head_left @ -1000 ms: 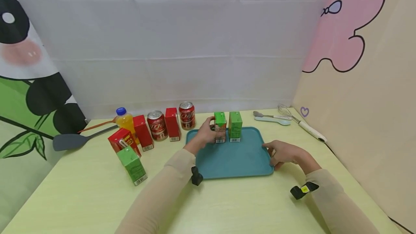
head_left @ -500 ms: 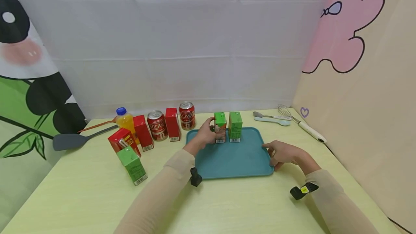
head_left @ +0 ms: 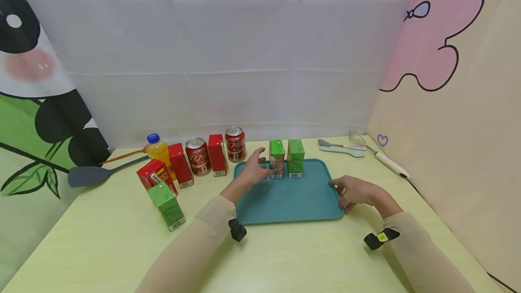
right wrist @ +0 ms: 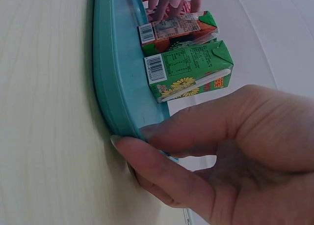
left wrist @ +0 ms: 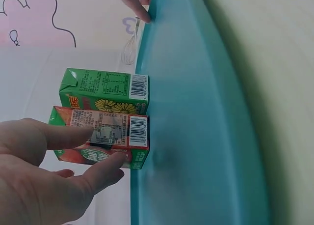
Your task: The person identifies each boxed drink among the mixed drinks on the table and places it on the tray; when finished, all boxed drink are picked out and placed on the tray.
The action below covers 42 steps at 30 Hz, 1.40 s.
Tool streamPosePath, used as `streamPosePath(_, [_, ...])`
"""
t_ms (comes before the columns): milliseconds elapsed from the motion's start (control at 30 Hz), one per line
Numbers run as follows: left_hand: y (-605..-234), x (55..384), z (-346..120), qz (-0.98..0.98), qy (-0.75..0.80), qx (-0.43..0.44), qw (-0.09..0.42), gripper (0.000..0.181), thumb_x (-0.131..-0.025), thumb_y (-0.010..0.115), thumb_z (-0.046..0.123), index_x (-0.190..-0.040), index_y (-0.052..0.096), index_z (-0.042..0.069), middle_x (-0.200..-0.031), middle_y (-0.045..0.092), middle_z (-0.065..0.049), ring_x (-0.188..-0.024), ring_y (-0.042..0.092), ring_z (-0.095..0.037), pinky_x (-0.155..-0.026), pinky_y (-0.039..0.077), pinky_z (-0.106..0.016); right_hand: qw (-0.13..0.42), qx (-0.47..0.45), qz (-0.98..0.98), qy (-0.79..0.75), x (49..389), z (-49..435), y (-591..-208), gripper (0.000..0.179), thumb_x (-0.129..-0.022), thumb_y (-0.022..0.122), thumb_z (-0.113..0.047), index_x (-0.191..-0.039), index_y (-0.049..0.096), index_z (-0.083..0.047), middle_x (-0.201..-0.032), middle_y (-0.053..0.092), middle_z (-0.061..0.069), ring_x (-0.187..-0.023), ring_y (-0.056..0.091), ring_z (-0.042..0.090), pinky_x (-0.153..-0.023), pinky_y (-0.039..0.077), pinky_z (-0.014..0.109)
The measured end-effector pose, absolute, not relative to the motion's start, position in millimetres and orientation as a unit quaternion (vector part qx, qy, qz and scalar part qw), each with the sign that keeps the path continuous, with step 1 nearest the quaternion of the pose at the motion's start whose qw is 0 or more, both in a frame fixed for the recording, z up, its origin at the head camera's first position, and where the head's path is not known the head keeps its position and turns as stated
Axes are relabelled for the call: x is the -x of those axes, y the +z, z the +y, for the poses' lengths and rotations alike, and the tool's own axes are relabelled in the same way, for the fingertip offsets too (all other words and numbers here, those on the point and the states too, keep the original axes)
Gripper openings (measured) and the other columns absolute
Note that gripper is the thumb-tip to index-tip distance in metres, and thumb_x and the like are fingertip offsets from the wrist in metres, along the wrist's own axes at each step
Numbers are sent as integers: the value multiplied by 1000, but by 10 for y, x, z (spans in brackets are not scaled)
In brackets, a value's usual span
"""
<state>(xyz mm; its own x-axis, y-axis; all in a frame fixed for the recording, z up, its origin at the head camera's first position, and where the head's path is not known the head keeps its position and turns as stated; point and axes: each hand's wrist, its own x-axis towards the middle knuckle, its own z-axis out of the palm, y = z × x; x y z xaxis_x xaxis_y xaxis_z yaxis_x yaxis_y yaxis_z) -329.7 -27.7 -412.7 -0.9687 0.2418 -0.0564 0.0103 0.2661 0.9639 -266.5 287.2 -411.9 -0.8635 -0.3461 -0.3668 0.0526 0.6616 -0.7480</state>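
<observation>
A teal tray [head_left: 289, 202] lies on the table in the head view. Two drink cartons stand upright side by side at its back: a green-and-red juice carton [head_left: 277, 163] and a green drink carton [head_left: 295, 159] with yellow flowers. My left hand [head_left: 253, 172] is just left of the juice carton, thumb and fingers spread apart. In the left wrist view its fingers overlap the juice carton [left wrist: 110, 129] without closing round it; whether they touch it I cannot tell. At the tray's right edge, my right hand [head_left: 358, 191] pinches the rim between thumb and fingers, clearly seen in the right wrist view.
Left of the tray stand red cartons [head_left: 181, 166], two cola cans [head_left: 198, 157], an orange juice bottle [head_left: 158, 152] and a tilted green carton [head_left: 167, 207]. A grey spatula [head_left: 90, 176] lies far left. A whisk [head_left: 382, 159] and small utensils [head_left: 342, 150] lie back right.
My left hand has let go of the juice carton and drawn slightly left, its fingers opening. The carton stays standing on the tray. My right hand keeps its place on the rim.
</observation>
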Motion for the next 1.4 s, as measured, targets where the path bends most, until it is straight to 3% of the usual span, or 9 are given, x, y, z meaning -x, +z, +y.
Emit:
streamPosePath(133, [-4123, 3199, -345, 794, 594, -104, 79, 80, -92, 67, -5, -158, 24, 10, -155, 34, -27, -137, 39, -46, -102, 46, -52, 248, 84, 877, -404, 2671, 2869, -4129, 82, -76, 67, 15, -150, 32, 11, -116, 51, 23, -79, 65, 25, -68, 60, 39])
streamPosePath(367, [-4108, 3022, -449, 787, 599, -143, 42, 75, -92, 66, -6, -156, 30, 8, -152, 39, -27, -135, 43, -45, -102, 47, -50, 247, 85, 877, -403, 2666, 2867, -4114, 82, -75, 67, 15, -150, 32, 11, -114, 51, 22, -77, 64, 25, -68, 60, 39])
streamPosePath(733, [-3871, 2536, -765, 781, 598, -176, -36, 68, -92, 70, 3, -151, 39, 16, -148, 49, -12, -133, 50, -32, -99, 50, -45, 253, 93, 873, -405, 2672, 2856, -4109, 82, -77, 67, 15, -150, 30, 12, -115, 50, 24, -79, 65, 26, -69, 60, 40])
streamPosePath(1067, [-3627, 2327, -1101, 780, 592, -190, -72, 70, -92, 69, 0, -153, 36, 14, -148, 49, -11, -136, 48, -31, -100, 49, -44, 256, 94, 875, -399, 2698, 2871, -4093, 83, -77, 67, 14, -150, 30, 12, -115, 50, 24, -78, 64, 24, -68, 60, 40])
streamPosePath(1400, [-3397, 2193, -1333, 845, 480, -200, -124, 70, -92, 71, 4, -152, 37, 16, -148, 50, -12, -132, 51, -32, -99, 49, -47, 255, 88, 874, -404, 2687, 2875, -4113, 84, -75, 68, 14, -150, 30, 12, -112, 48, 22, -84, 61, 25, -69, 60, 40])
